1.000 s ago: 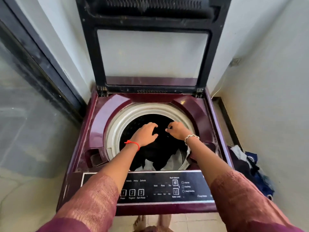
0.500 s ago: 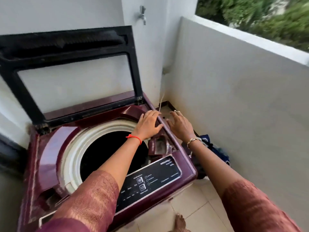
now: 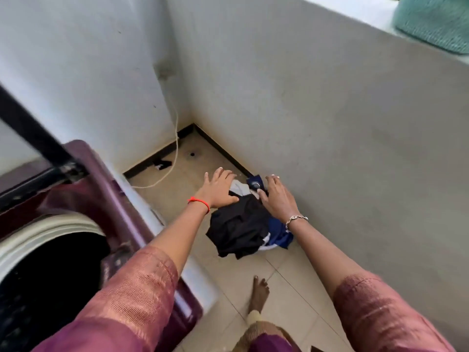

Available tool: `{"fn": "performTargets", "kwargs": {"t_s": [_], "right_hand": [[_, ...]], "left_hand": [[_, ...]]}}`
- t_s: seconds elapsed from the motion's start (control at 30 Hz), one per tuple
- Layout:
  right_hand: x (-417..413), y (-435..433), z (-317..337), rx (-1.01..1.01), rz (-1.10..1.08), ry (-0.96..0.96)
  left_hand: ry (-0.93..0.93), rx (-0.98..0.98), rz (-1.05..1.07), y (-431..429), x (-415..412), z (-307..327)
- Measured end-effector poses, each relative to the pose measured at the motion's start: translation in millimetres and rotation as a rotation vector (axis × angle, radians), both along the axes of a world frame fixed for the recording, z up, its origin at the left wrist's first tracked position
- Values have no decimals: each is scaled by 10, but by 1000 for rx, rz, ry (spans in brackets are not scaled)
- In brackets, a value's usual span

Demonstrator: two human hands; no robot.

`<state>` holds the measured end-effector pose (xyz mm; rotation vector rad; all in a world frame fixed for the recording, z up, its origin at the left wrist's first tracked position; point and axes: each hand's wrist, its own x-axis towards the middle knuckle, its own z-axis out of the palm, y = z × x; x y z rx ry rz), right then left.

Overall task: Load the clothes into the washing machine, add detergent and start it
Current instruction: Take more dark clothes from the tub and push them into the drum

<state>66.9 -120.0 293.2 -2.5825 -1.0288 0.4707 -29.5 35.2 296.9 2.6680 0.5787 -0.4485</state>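
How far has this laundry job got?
The lid of the washing machine already stands open; what its dark drum holds I cannot tell. In hand: the left hand and right hand, fingers spread, reach down over the pile of clothes on the floor, not yet gripping it. Left: load that pile, add detergent, none of which is in view, and start the machine.

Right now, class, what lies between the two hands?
Head view: the clothes pile, its white and navy top, lies between left hand and right hand.
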Motion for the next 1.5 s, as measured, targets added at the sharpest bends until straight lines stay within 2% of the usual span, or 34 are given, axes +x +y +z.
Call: {"fn": "performTargets", "kwargs": {"t_s": [0.27, 0.47, 0.67, 0.83, 0.97, 1.1, 1.3, 1.5], "right_hand": [[950, -457, -1115, -249, 22, 175], [1009, -446, -2063, -412, 267, 154], [922, -62, -3076, -403, 468, 14], [894, 314, -3819, -325, 537, -71], [928, 469, -4207, -382, 515, 49], [856, 545, -4220, -465, 626, 93], [723, 615, -3673, -413, 605, 127], [855, 541, -2768, -360, 560, 85]], "left_hand": [[291, 7, -55, -71, 613, -1005], [414, 9, 10, -93, 571, -1973], [412, 63, 154, -130, 433, -3063], [405, 64, 256, -114, 306, -3901], [355, -43, 282, -70, 393, -4300], [249, -272, 264, 31, 367, -4337], [267, -170, 252, 106, 430, -3758], [147, -100, 212, 47, 524, -2822]]}}
